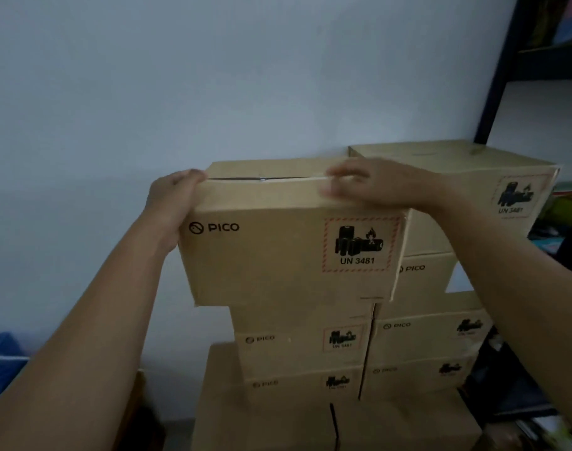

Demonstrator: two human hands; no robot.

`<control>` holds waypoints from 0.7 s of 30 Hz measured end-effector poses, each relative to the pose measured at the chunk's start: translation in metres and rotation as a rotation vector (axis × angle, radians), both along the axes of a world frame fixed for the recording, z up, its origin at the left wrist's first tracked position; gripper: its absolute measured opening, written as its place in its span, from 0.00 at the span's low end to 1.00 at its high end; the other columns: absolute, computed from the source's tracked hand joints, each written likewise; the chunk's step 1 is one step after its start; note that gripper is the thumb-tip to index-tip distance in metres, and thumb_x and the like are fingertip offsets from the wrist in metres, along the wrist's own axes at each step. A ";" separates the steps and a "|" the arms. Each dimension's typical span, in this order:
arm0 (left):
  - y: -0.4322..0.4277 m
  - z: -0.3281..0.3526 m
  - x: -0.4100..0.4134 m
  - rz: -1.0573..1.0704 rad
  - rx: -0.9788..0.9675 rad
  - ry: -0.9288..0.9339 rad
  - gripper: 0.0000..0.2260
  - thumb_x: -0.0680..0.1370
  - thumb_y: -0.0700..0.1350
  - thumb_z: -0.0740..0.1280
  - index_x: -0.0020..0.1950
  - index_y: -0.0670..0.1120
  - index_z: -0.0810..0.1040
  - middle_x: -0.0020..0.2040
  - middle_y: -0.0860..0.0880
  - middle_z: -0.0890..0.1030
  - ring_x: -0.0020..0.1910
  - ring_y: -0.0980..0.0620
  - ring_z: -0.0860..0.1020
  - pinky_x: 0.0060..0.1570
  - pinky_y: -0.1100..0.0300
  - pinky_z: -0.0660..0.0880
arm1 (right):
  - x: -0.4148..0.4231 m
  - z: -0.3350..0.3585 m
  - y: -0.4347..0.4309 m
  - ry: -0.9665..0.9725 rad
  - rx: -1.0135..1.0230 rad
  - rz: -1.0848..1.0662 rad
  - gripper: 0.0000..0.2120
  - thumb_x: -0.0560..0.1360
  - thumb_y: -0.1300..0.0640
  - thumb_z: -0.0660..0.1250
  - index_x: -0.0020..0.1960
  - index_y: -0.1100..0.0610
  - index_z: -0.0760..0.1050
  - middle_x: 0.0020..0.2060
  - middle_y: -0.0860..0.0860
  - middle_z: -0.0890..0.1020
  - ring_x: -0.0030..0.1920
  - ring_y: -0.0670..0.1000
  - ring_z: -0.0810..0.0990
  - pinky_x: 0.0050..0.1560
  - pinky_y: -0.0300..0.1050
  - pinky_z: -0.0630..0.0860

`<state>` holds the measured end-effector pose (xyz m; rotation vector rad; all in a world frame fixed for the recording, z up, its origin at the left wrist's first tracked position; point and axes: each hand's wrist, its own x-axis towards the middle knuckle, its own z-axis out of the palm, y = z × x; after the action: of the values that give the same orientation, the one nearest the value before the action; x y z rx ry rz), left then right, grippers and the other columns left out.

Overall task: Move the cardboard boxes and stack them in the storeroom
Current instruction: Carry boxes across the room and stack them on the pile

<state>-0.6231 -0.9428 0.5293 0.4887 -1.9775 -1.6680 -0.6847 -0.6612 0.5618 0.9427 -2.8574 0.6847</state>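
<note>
Steadying the box [288, 252] atop the stack [301, 349] by the wall [180, 92], the left hand [172, 203] clasps its top corner, likely to square it. The right hand [375, 187] lies blurred on top; gripping or just pressing, I cannot tell.

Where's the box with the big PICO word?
Middle of the head view: the top PICO box sits atop the left stack, left hand at its left end, right hand on top.

The top box [278, 271] carries "PICO" beside a round logo on its front, plus a red-hatched battery label reading "UN 3481". The upper right box [467, 196] bears the same "UN 3481" label. The lower boxes [297, 353] show "PICO"; their labels are blurred.
</note>
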 end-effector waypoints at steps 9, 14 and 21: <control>-0.008 -0.015 -0.050 -0.073 -0.923 0.026 0.29 0.65 0.74 0.67 0.59 0.60 0.80 0.62 0.62 0.78 0.64 0.58 0.73 0.62 0.52 0.70 | -0.055 -0.017 -0.021 0.258 0.197 -0.050 0.29 0.75 0.44 0.67 0.73 0.46 0.64 0.68 0.43 0.72 0.67 0.48 0.69 0.65 0.46 0.65; -0.015 -0.010 -0.065 -0.090 -1.067 0.021 0.41 0.55 0.81 0.59 0.62 0.62 0.78 0.65 0.63 0.75 0.65 0.58 0.73 0.60 0.55 0.69 | -0.072 -0.025 -0.016 0.272 0.132 0.035 0.27 0.75 0.45 0.67 0.71 0.50 0.66 0.63 0.45 0.75 0.62 0.47 0.70 0.63 0.44 0.67; -0.006 -0.018 -0.058 -0.020 -1.067 0.060 0.36 0.61 0.75 0.67 0.64 0.57 0.78 0.66 0.58 0.76 0.66 0.55 0.72 0.62 0.53 0.69 | -0.062 -0.044 -0.015 0.462 0.106 -0.108 0.28 0.75 0.42 0.65 0.71 0.51 0.67 0.67 0.48 0.73 0.69 0.52 0.68 0.68 0.50 0.62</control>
<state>-0.6806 -0.9485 0.5111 0.0061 -2.4462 -0.4344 -0.7463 -0.6758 0.5182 0.8206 -2.5251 0.2620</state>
